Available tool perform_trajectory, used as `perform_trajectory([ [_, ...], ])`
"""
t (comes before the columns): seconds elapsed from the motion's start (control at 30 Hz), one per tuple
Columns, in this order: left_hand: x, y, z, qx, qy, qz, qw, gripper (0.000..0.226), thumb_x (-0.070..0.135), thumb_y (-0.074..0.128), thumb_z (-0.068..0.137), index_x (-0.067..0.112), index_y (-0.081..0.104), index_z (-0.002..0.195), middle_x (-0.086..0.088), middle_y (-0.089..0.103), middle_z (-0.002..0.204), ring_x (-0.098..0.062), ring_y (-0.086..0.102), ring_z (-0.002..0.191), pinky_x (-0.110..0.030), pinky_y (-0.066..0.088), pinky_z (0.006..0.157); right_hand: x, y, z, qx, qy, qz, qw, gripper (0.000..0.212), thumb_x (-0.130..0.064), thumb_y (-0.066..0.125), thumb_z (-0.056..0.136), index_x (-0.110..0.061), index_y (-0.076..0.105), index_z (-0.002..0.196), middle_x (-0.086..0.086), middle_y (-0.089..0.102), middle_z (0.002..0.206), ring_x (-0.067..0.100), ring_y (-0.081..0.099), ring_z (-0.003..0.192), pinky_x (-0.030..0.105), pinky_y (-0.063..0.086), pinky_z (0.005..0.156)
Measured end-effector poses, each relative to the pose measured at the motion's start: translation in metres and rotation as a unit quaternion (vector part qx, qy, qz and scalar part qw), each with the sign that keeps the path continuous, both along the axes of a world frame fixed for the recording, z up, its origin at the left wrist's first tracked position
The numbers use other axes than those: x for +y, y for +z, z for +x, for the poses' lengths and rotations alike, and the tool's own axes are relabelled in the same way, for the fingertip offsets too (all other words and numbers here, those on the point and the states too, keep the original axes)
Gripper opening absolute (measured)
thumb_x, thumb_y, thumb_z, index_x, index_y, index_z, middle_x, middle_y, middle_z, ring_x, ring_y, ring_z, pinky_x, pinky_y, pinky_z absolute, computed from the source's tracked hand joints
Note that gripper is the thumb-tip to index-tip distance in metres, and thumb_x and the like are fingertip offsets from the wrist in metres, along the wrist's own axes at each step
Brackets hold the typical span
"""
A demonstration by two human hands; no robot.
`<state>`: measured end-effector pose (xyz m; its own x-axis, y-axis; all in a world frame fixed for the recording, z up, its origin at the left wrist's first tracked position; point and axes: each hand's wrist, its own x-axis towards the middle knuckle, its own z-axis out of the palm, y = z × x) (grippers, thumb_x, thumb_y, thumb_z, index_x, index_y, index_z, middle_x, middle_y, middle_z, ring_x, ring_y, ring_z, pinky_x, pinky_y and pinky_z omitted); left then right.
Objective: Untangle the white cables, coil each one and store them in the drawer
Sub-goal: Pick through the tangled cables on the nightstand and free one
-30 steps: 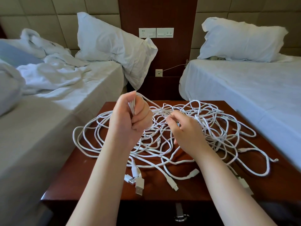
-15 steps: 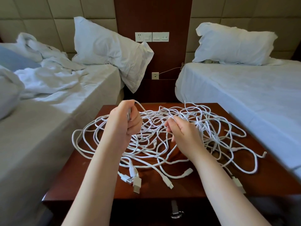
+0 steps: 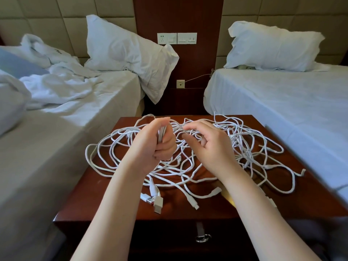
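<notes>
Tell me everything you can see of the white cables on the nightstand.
The white cables are thin, round, plastic-looking cords lying in one loose tangle of overlapping loops that covers most of the brown nightstand top. Several ends with USB plugs lie near the front edge. None is coiled yet. The left hand grips a bunch of strands held above the heap; the right hand hovers over the middle, fingers loosely bent.
</notes>
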<state>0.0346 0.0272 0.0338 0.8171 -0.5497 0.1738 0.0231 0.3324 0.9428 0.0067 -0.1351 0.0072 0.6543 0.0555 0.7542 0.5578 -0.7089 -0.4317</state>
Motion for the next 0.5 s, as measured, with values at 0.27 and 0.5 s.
perform_trajectory([
  [0.27,-0.003,0.003,-0.003,0.047,-0.214,-0.08,0.972,0.044,0.032,0.038,0.092,0.013,0.045,0.053,0.005,0.03,0.042,-0.004,0.033,0.034,-0.016,0.024,0.036,0.005,-0.003,0.002,0.056,0.059,0.02,0.997,0.022,-0.016,0.047,0.092,-0.028,0.063,0.082,-0.023,0.056,0.067,-0.002,0.053,0.062,0.017,0.038,0.057],
  [0.5,-0.004,0.007,-0.004,0.058,-0.151,-0.225,0.961,0.022,0.022,0.047,0.082,0.012,0.052,0.063,0.005,0.027,0.053,-0.006,0.034,0.044,-0.019,0.036,0.046,0.008,-0.008,0.002,0.171,0.075,-0.064,0.98,0.059,-0.014,0.052,0.093,-0.066,0.051,0.065,-0.023,0.046,0.053,0.001,0.046,0.055,0.015,0.028,0.055],
])
